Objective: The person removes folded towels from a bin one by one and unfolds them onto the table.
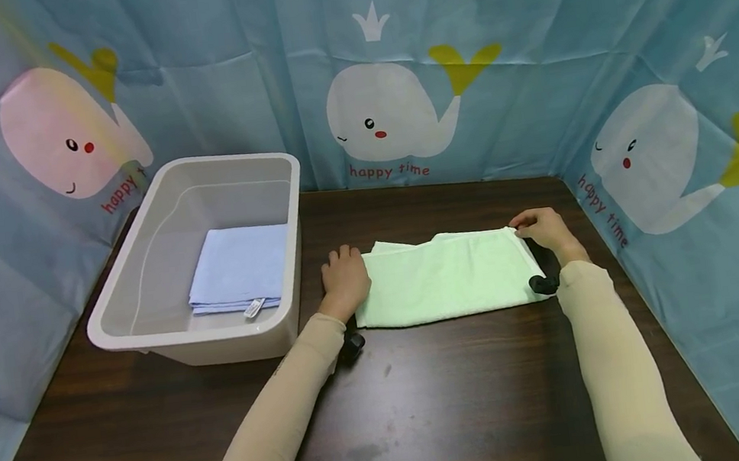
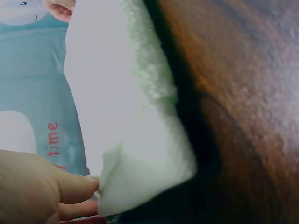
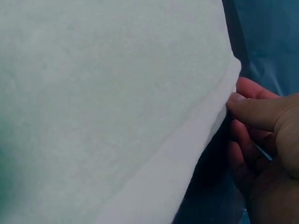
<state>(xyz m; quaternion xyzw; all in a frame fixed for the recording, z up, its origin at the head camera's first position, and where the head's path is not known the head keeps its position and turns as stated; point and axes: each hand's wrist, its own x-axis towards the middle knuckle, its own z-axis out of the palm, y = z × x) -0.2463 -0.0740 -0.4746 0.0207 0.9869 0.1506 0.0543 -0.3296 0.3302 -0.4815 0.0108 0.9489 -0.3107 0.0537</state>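
A pale green towel (image 1: 448, 278), folded into a long rectangle, lies flat on the dark wooden table. My left hand (image 1: 346, 281) is at its left end; in the left wrist view the thumb (image 2: 77, 187) and a finger pinch the towel's edge near a corner. At the far right corner, my right hand (image 1: 550, 233) pinches the towel between thumb (image 3: 254, 112) and forefinger. The layers slant apart slightly along that right edge. Most of the left fingers are hidden in the left wrist view.
Left of the towel stands a light grey plastic basin (image 1: 198, 334). A folded blue towel (image 1: 242, 265) with a white tag (image 1: 254, 308) lies inside it. A blue curtain (image 1: 522, 4) with whale prints hangs behind the table and along both sides.
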